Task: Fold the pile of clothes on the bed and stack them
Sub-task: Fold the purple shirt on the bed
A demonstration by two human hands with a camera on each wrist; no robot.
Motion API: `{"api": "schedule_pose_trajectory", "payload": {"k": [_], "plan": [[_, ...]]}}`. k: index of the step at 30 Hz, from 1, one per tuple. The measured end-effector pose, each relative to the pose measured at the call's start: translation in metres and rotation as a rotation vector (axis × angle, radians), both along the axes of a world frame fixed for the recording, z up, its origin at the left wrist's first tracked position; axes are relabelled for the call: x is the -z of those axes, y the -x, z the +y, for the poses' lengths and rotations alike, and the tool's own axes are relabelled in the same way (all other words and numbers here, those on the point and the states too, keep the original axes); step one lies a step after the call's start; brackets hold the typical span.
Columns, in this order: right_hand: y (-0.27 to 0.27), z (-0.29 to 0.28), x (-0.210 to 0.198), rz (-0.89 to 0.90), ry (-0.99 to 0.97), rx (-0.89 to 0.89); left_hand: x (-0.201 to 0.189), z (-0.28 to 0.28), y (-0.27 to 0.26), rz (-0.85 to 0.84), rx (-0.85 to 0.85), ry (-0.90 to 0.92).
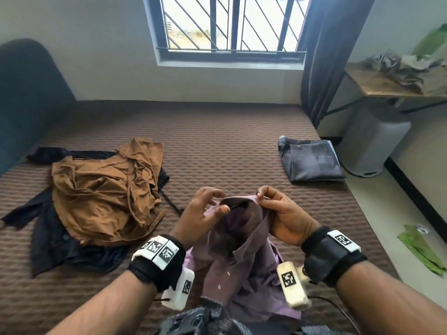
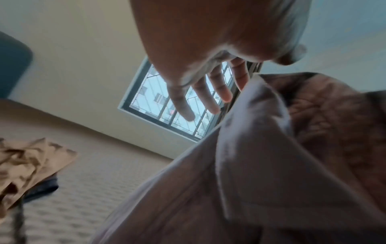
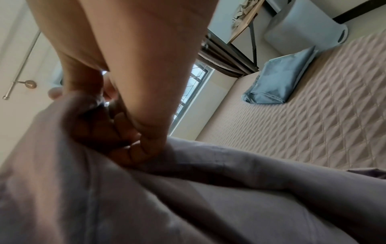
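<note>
A purple button shirt [image 1: 244, 252] hangs in front of me over the near part of the bed. My right hand [image 1: 278, 209] pinches its collar edge, and the right wrist view shows the fingers [image 3: 133, 148] curled into the cloth [image 3: 188, 206]. My left hand [image 1: 205, 209] hovers just left of the collar with fingers spread and relaxed, holding nothing; the left wrist view shows its straight fingers [image 2: 204, 97] beside the shirt [image 2: 250, 165]. An unfolded pile lies at the left: a brown garment [image 1: 104, 192] on top of a dark navy one [image 1: 53, 240]. A folded grey garment [image 1: 312, 160] lies at the right.
The brown quilted bed [image 1: 217, 146] fills the middle, with the wall and barred window [image 1: 227, 25] behind. A dark headboard [image 1: 26, 93] stands at the left. To the right are a curtain [image 1: 324, 68], a cluttered wooden shelf [image 1: 391, 78], a grey bin [image 1: 372, 146] and green cloth [image 1: 423, 250] on the floor.
</note>
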State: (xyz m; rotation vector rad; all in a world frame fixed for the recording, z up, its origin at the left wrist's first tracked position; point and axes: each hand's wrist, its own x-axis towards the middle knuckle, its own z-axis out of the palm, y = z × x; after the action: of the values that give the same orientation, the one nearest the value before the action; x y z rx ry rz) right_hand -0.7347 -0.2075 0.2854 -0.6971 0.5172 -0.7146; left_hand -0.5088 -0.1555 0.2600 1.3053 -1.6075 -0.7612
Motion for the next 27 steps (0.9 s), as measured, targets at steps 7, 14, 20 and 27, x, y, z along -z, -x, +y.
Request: {"api": "schedule_pose_trajectory", "payload": {"k": [7, 14, 20, 27], "plan": [[0.004, 0.007, -0.007, 0.406, 0.428, -0.092, -0.012, -0.012, 0.011, -0.260, -0.121, 0.232], [0.007, 0.022, 0.025, 0.712, 0.251, 0.036, -0.036, -0.023, 0.017, -0.245, -0.306, 0.291], [-0.003, 0.032, 0.027, 0.473, 0.059, -0.012, -0.041, -0.035, 0.015, -0.233, -0.327, 0.218], [-0.023, 0.027, 0.020, 0.528, 0.208, 0.069, -0.047, -0.043, 0.018, -0.329, -0.318, 0.182]]}}
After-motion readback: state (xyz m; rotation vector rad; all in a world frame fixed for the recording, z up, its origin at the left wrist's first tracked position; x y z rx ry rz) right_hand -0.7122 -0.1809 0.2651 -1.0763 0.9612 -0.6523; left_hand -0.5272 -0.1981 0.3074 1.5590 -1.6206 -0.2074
